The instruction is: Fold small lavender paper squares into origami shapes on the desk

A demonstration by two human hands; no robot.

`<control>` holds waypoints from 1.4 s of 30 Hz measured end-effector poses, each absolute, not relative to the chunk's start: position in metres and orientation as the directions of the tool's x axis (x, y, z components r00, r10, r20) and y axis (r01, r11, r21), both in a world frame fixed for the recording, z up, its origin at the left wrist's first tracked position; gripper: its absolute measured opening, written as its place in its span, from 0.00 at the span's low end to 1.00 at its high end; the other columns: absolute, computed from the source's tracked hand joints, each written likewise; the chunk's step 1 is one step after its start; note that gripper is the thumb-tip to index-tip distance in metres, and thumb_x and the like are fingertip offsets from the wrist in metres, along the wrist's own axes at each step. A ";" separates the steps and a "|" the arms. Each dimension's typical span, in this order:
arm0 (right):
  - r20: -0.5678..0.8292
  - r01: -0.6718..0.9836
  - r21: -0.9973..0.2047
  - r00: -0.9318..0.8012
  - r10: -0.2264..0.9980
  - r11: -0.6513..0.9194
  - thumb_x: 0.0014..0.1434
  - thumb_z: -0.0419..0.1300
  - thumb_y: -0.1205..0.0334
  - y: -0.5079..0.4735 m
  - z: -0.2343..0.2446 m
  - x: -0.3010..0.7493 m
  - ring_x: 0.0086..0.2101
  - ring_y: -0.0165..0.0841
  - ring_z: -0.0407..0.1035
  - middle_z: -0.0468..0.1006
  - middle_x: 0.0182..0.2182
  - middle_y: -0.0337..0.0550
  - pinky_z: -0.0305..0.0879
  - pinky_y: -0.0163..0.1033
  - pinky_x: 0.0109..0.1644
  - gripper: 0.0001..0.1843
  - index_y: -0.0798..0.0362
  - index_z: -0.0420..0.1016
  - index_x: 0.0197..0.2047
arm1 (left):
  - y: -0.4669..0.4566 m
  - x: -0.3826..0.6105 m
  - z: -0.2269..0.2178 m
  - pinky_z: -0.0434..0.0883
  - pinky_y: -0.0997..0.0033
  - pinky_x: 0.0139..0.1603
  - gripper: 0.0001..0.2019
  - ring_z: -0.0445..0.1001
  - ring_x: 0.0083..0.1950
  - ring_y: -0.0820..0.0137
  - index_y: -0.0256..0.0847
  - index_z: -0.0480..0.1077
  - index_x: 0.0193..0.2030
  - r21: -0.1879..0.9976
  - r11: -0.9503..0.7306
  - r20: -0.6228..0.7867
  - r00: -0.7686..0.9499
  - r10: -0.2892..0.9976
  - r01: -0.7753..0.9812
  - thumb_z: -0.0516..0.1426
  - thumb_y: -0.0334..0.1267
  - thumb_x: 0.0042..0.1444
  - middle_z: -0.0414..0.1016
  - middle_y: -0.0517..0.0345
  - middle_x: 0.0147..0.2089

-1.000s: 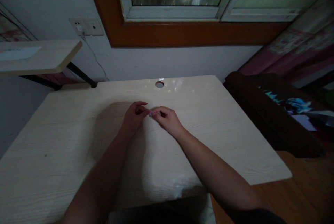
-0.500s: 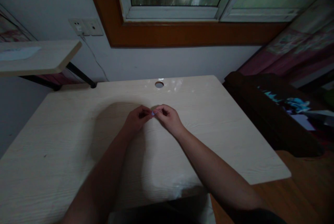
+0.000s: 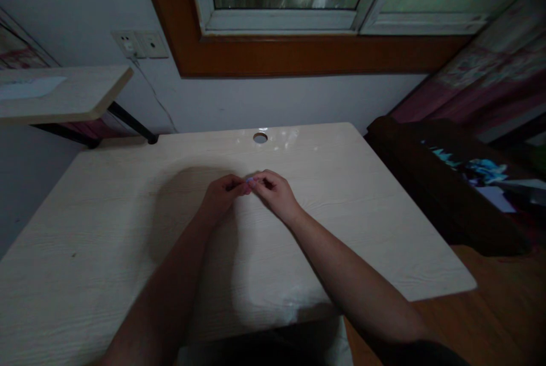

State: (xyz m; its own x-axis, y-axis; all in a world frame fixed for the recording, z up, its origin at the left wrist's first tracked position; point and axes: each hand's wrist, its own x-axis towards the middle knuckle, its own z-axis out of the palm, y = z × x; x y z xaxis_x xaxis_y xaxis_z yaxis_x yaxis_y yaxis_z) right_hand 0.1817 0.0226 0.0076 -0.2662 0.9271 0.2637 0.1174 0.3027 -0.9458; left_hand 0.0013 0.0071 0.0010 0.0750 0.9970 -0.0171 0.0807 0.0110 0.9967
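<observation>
My left hand [image 3: 220, 196] and my right hand [image 3: 276, 191] meet over the middle of the pale wooden desk [image 3: 341, 201]. Between their fingertips is a tiny bluish-purple piece [image 3: 249, 180], mostly hidden and too small to name. Thumb and fingers of both hands are closed in a pinch on it. Both forearms reach in from the near edge of the desk.
A round cable hole [image 3: 260, 138] lies near the desk's back edge. A raised shelf [image 3: 63, 93] on black legs stands at the left. Dark furniture [image 3: 426, 184] with cloths and papers is beyond the right edge. A cable hangs from the wall socket [image 3: 128, 43].
The fingertips have shifted slightly around the small piece, and less of it shows. My left fingers have moved a little lower; the arms stay in place.
</observation>
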 end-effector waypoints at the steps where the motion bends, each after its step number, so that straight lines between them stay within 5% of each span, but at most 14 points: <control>1: 0.269 0.124 -0.943 -0.265 0.926 0.309 0.60 0.62 0.51 0.023 0.007 0.182 0.34 0.33 0.73 0.78 0.33 0.42 0.68 0.38 0.41 0.11 0.49 0.79 0.37 | 0.007 0.002 0.001 0.74 0.66 0.43 0.14 0.78 0.35 0.67 0.40 0.76 0.33 0.997 0.015 -0.020 0.074 0.997 0.072 0.66 0.49 0.48 0.81 0.56 0.33; 16: 0.314 0.245 -0.882 -0.330 0.890 0.402 0.63 0.59 0.57 0.023 0.006 0.186 0.35 0.34 0.71 0.77 0.31 0.42 0.65 0.38 0.42 0.10 0.51 0.77 0.33 | 0.000 0.003 0.006 0.72 0.69 0.40 0.14 0.79 0.36 0.66 0.40 0.77 0.35 0.929 -0.163 0.100 0.197 0.975 0.333 0.57 0.49 0.60 0.81 0.56 0.33; 32: 0.197 0.010 -0.977 -0.337 0.921 0.213 0.62 0.61 0.52 0.026 0.000 0.183 0.33 0.33 0.73 0.79 0.31 0.43 0.68 0.39 0.41 0.12 0.52 0.77 0.36 | 0.002 0.002 0.004 0.74 0.69 0.43 0.15 0.79 0.38 0.67 0.39 0.75 0.36 0.973 -0.088 0.055 0.155 0.986 0.213 0.57 0.50 0.60 0.81 0.56 0.35; 42: 0.223 0.175 -0.943 -0.305 0.926 0.284 0.60 0.61 0.56 0.025 -0.002 0.184 0.30 0.30 0.67 0.75 0.30 0.40 0.63 0.35 0.36 0.10 0.53 0.78 0.35 | 0.005 0.001 0.004 0.69 0.72 0.38 0.13 0.72 0.34 0.70 0.39 0.73 0.34 0.909 -0.176 0.148 0.102 0.984 0.377 0.57 0.47 0.60 0.74 0.58 0.31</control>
State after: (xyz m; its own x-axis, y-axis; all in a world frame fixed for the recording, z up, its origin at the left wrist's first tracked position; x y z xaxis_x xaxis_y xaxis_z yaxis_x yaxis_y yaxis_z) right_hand 0.1842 0.0252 -0.0015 -0.3051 0.9259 0.2227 0.1751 0.2844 -0.9426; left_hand 0.0008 0.0049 0.0037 0.1021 0.9837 0.1480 0.3772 -0.1760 0.9092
